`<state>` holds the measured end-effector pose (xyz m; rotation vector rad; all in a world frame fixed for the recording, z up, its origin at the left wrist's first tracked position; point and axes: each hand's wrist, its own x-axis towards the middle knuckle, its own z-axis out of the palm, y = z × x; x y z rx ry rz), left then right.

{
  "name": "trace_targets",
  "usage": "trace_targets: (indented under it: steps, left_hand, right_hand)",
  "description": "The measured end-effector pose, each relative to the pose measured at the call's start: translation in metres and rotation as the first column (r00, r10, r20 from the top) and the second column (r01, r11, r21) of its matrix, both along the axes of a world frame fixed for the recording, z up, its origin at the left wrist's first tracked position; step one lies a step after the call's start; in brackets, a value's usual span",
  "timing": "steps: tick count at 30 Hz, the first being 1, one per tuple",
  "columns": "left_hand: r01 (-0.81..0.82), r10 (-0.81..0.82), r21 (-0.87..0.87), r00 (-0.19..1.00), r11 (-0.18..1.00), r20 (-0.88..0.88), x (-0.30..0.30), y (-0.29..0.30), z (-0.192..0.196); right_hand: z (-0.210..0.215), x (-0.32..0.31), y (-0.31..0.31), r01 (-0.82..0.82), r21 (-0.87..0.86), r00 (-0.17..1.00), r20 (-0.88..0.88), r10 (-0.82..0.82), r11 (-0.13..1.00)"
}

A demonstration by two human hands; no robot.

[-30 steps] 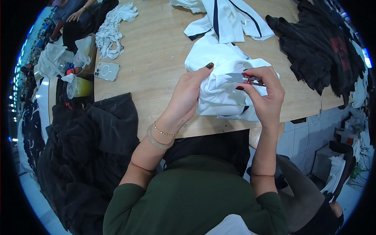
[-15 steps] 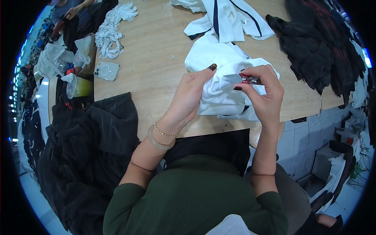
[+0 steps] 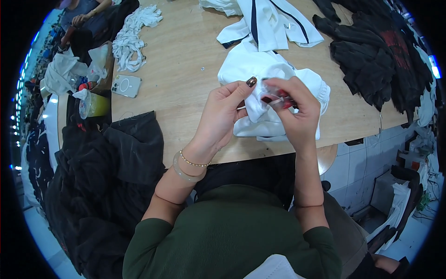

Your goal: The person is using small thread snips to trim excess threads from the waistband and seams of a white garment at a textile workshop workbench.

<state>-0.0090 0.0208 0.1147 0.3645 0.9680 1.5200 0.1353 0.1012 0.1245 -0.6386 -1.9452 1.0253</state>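
Note:
A white garment lies bunched on the wooden table in front of me. My left hand pinches a fold of its fabric between thumb and fingers. My right hand is closed around a small red-handled cutting tool, held against the same fold. Both hands meet over the near edge of the garment, close to the table's front edge.
Another white garment with dark stripes lies farther back. A pile of black clothes fills the right side. Black fabric hangs off the left. A phone, a cup and white cords sit at left. Another person works far left.
My hands and the white garment have stayed in nearly the same place. My right hand has shifted its grip a little on the small red tool.

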Motion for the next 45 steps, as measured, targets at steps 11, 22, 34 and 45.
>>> trace_targets:
  steps: [11,22,34,45]
  left_hand:
    - [-0.043,0.044,-0.019,0.998,0.999,0.047,0.004,-0.002,-0.005]
    - [0.009,-0.009,0.023,1.0,1.0,-0.022,0.005,0.0,-0.008]
    - [0.011,-0.011,0.0,0.996,1.0,-0.09,0.006,0.0,-0.007]
    - [-0.009,0.006,-0.019,0.991,1.0,-0.134,0.006,0.002,-0.007]
  right_hand:
    - [-0.002,0.011,0.006,0.014,-0.367,0.964,-0.243,-0.11,0.93]
    - [0.001,0.019,0.004,0.133,0.11,0.983,0.11,-0.145,0.985]
    - [0.001,0.018,0.004,0.149,0.169,0.98,0.11,-0.169,0.974]
    - [0.001,0.019,0.005,0.191,0.198,0.973,0.093,-0.212,0.961]
